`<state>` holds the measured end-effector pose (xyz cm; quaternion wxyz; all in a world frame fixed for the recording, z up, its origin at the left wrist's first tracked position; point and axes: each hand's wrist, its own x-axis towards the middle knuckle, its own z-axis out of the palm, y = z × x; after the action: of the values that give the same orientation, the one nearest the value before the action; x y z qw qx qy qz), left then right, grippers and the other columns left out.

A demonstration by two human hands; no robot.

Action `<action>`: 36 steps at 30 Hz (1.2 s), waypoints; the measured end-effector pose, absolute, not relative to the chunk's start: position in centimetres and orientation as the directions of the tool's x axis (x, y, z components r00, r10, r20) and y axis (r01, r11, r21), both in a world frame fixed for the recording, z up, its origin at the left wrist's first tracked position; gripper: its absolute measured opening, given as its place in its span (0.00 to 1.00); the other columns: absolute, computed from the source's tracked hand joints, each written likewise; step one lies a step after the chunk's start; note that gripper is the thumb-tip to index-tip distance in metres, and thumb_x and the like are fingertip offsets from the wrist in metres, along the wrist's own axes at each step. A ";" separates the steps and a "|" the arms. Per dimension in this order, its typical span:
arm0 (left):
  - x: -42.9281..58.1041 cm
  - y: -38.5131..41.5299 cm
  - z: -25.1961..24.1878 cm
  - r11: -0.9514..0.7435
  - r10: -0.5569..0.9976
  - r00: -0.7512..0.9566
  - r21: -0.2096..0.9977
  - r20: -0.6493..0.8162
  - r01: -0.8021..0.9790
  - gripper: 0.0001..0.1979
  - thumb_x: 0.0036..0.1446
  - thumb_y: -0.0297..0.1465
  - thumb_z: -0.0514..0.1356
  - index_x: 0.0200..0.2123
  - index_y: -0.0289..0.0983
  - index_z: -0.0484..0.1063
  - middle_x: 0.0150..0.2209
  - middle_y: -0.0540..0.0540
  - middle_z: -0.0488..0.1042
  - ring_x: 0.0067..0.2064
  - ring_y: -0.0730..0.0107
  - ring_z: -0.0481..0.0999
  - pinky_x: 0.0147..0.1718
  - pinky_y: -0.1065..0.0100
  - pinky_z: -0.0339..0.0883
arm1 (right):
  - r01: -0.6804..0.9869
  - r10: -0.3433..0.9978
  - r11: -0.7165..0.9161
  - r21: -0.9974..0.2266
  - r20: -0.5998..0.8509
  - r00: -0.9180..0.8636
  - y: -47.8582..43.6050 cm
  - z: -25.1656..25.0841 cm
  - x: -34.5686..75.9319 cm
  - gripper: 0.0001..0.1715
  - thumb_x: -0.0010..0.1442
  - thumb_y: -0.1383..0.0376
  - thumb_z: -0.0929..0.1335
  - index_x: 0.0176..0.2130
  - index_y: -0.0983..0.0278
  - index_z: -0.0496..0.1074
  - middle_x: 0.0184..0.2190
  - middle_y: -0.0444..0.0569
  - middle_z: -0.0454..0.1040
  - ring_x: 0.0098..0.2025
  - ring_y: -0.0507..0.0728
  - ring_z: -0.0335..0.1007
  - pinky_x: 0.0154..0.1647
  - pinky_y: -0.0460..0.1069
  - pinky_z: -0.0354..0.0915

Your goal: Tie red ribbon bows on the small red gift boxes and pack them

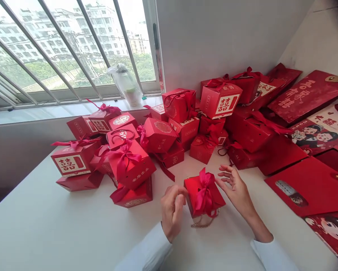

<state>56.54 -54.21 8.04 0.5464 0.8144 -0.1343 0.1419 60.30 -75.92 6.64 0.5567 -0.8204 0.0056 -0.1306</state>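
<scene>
A small red gift box (191,186) sits upright on the white table between my hands. A bright pink-red ribbon bow (205,194) is tied across its top, and a twisted brown cord handle (202,224) hangs at the near side. Close by the box's left side is my left hand (173,210), its fingers curled in and nothing visible in them; whether the knuckles touch the box I cannot tell. My right hand (238,192) is at the right side with fingers spread and apart, the thumb side nearest the box's corner.
Many red gift boxes (133,169) with bows lie piled behind and to the left. Red paper bags (309,184) and printed bags overlap at the right. A plastic-wrapped cup (128,88) stands on the windowsill (44,113) beneath a barred window.
</scene>
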 end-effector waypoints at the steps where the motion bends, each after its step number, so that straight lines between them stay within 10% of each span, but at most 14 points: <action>1: 56.6 -54.1 8.4 -0.359 -0.072 0.923 0.854 0.377 -0.377 0.22 0.65 0.38 0.41 0.26 0.37 0.66 0.21 0.50 0.61 0.26 0.70 0.63 0.31 0.66 0.57 | 0.119 -0.220 -0.397 -0.910 0.220 0.950 -76.0 6.8 60.7 0.26 0.55 0.52 0.68 0.50 0.60 0.61 0.50 0.55 0.67 0.44 0.59 0.69 0.43 0.56 0.68; 4: 57.1 -54.0 9.2 -0.346 -0.043 0.905 0.844 0.423 -0.411 0.21 0.65 0.36 0.42 0.25 0.37 0.66 0.21 0.50 0.61 0.26 0.70 0.62 0.30 0.67 0.56 | 0.084 -0.260 -0.336 -0.938 0.178 0.949 -76.4 7.7 60.7 0.21 0.57 0.52 0.66 0.47 0.60 0.64 0.42 0.52 0.71 0.39 0.58 0.70 0.41 0.54 0.68; 12: 59.9 -54.4 10.9 -0.337 -0.295 0.945 0.910 0.139 -0.239 0.13 0.61 0.35 0.52 0.47 0.40 0.69 0.49 0.44 0.69 0.50 0.64 0.68 0.48 0.65 0.60 | 0.102 0.244 -0.331 -0.938 0.019 0.969 -78.0 8.2 57.0 0.23 0.56 0.55 0.69 0.50 0.57 0.68 0.49 0.50 0.71 0.48 0.60 0.67 0.48 0.53 0.65; 22: 58.8 -55.0 10.6 -0.394 -0.262 0.949 0.878 0.177 -0.273 0.17 0.57 0.35 0.56 0.19 0.36 0.59 0.19 0.54 0.60 0.24 0.76 0.59 0.26 0.72 0.54 | -0.051 0.012 -0.102 -0.994 -0.052 0.999 -77.8 6.9 62.0 0.21 0.54 0.52 0.69 0.44 0.61 0.71 0.44 0.51 0.73 0.41 0.58 0.71 0.36 0.50 0.68; 28: 59.4 -55.0 12.2 -0.327 -0.090 0.989 0.934 0.118 -0.141 0.12 0.62 0.37 0.49 0.30 0.37 0.64 0.26 0.52 0.65 0.29 0.74 0.64 0.30 0.72 0.57 | 0.013 0.015 -0.042 -0.999 0.012 1.000 -77.8 7.3 62.0 0.17 0.60 0.52 0.65 0.42 0.61 0.71 0.37 0.49 0.74 0.40 0.55 0.70 0.40 0.48 0.66; 32: 60.5 -55.5 13.7 -0.401 -0.217 0.976 0.910 0.015 -0.103 0.12 0.60 0.39 0.54 0.43 0.39 0.66 0.39 0.49 0.70 0.36 0.72 0.68 0.29 0.73 0.58 | 0.084 0.152 -0.120 -0.989 0.065 0.986 -79.1 8.2 60.9 0.15 0.60 0.53 0.66 0.44 0.59 0.69 0.35 0.46 0.70 0.35 0.53 0.66 0.35 0.47 0.64; 36: 61.8 -55.9 15.0 -0.467 -0.418 0.908 0.850 0.029 -0.242 0.08 0.58 0.35 0.56 0.36 0.38 0.70 0.35 0.49 0.71 0.35 0.72 0.67 0.29 0.73 0.57 | 0.270 0.118 -0.227 -0.936 0.249 0.961 -79.6 10.0 59.7 0.17 0.56 0.52 0.69 0.42 0.57 0.67 0.32 0.43 0.65 0.35 0.54 0.63 0.37 0.48 0.61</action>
<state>61.77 -55.90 14.96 0.4784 0.8516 -0.1938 -0.0916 59.74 -79.63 10.00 0.6090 -0.7809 -0.1242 -0.0625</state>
